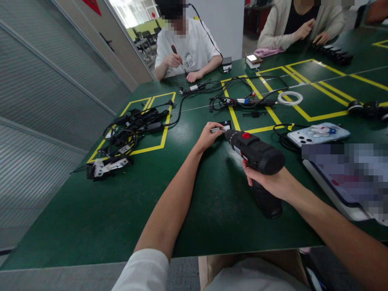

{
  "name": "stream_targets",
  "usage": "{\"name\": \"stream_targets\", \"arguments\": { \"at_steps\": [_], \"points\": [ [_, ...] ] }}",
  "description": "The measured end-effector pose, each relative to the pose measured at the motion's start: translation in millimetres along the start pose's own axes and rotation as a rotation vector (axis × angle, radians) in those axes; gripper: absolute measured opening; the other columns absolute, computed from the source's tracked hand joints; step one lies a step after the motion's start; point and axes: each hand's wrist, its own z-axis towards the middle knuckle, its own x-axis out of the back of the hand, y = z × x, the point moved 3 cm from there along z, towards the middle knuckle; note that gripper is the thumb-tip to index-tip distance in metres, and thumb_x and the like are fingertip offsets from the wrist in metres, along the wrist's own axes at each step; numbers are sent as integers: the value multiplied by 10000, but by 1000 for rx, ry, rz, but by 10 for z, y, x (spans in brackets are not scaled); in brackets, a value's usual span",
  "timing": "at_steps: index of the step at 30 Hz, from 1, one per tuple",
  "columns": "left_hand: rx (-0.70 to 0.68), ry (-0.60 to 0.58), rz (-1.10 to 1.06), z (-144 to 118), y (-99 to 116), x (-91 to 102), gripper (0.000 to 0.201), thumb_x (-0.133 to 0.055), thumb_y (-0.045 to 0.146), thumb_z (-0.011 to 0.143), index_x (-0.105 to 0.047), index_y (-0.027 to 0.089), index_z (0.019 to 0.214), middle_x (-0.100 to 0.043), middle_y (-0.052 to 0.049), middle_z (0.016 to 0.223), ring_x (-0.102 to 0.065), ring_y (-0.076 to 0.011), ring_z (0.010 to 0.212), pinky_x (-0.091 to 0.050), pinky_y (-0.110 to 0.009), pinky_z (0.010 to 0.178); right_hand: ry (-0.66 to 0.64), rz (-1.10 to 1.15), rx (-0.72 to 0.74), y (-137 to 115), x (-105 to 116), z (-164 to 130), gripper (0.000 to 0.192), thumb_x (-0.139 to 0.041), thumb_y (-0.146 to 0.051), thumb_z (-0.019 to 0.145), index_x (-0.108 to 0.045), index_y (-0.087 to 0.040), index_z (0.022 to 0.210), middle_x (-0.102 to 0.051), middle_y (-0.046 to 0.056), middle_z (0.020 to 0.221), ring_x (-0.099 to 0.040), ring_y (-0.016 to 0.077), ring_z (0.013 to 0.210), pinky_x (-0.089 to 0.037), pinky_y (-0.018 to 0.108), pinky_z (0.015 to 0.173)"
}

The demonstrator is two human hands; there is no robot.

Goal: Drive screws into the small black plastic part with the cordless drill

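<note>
In my right hand [269, 180] is a black cordless drill [253, 149] with a red switch on top, its handle wrapped by my fingers. The drill points away and to the left, and its tip comes close to a small black-and-silver part [226, 124] on the green table. My left hand [209, 135] pinches that part from the left, fingertips beside the drill's tip. Whether the bit touches the part, or a screw sits there, is too small to tell.
Tangled black cables [139, 125] lie in a yellow-taped area at the left, near a black-and-white piece [110, 166]. Ahead are a corded screwdriver [242, 102] and a white ring [290, 98]. A phone [318, 134] lies right. Across the table a person [188, 48] holds a screwdriver; another [291, 28] sits rightward.
</note>
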Motion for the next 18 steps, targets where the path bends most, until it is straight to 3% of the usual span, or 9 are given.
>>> {"name": "stream_targets", "arguments": {
  "at_steps": [18],
  "points": [
    [8, -8, -9, 7, 0, 8, 171, -609, 241, 812, -694, 216, 958, -632, -50, 1059, -559, -193, 1078, -404, -360, 1032, -25, 18, 4, -19, -1, -7, 61, -611, -260, 777, -594, -203, 795, -616, -2, 679, -612, 155, 611, -517, 283, 591]
  ]
}}
